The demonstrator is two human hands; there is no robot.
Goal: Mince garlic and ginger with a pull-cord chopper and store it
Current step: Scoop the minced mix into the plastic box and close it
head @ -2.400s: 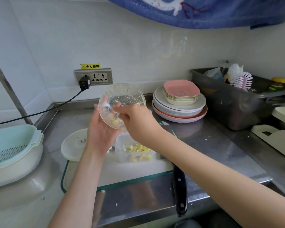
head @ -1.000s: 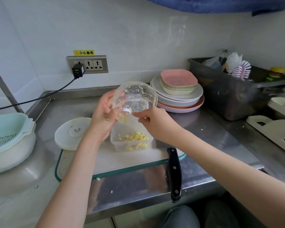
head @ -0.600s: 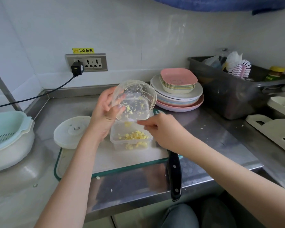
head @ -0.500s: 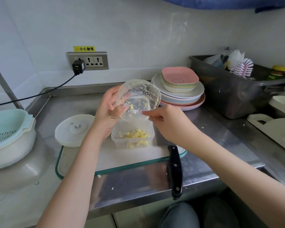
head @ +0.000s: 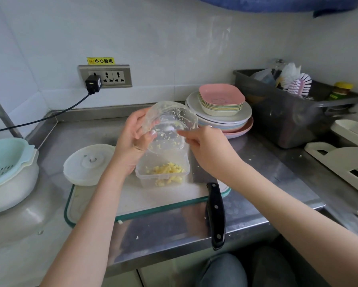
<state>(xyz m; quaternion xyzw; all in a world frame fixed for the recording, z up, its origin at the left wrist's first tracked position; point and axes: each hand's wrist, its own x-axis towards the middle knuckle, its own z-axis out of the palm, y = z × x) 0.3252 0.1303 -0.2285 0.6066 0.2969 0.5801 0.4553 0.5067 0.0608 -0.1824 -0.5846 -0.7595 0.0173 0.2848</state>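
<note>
My left hand (head: pixel 132 141) grips the clear chopper bowl (head: pixel 170 125), tilted with its mouth facing down and to the right, smeared with yellow mince. It hangs right over a small clear storage box (head: pixel 162 171) that holds a heap of minced garlic and ginger (head: pixel 165 172). My right hand (head: pixel 207 146) reaches into the bowl's mouth with the forefinger stretched out against the inside; it holds nothing. The box stands on a white cutting board with a green rim (head: pixel 132 204). The white chopper lid (head: pixel 89 163) lies at the board's left corner.
A black-handled knife (head: pixel 215 214) lies at the board's right end, handle over the counter edge. Stacked plates (head: pixel 221 114) stand behind, a dark bin (head: pixel 287 117) with a brush to the right, a mint colander (head: pixel 6 162) at far left. A cable runs from the wall socket (head: pixel 105 76).
The bowl has tipped further over the box and turned its mouth rightward. My right hand drew back, then put its forefinger into the bowl again. More mince lies in the box.
</note>
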